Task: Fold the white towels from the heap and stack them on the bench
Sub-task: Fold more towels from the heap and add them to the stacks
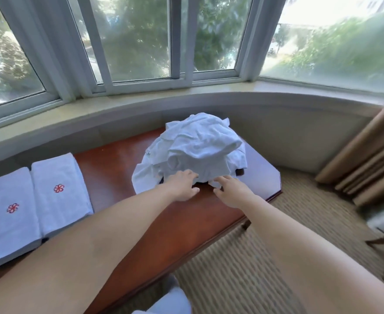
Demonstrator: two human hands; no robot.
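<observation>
Crumpled white towels form a rounded heap (197, 148) toward the two o'clock end of a glossy reddish-brown wooden bench (118, 168) below a curved bay window with white frames (141, 41). Both bare arms reach forward to the heap's near edge. The left hand (183, 184) lies palm down, fingers straight and slightly spread, fingertips touching the lowest cloth at six o'clock of the heap, gripping nothing. The right hand (230, 189), just beside it at its three o'clock, is likewise spread and relaxed, its fingertips at the towel hem; whether they pinch the cloth cannot be told. Two folded white towels, each bearing a small red flower emblem, lie side by side and touching at the bench's nine o'clock end: the nearer folded towel (7, 214) and the farther folded towel (59, 191), well apart from the heap. Beige ribbed carpet (288, 223) covers the floor, and tan curtains (367, 155) hang at three o'clock.
</observation>
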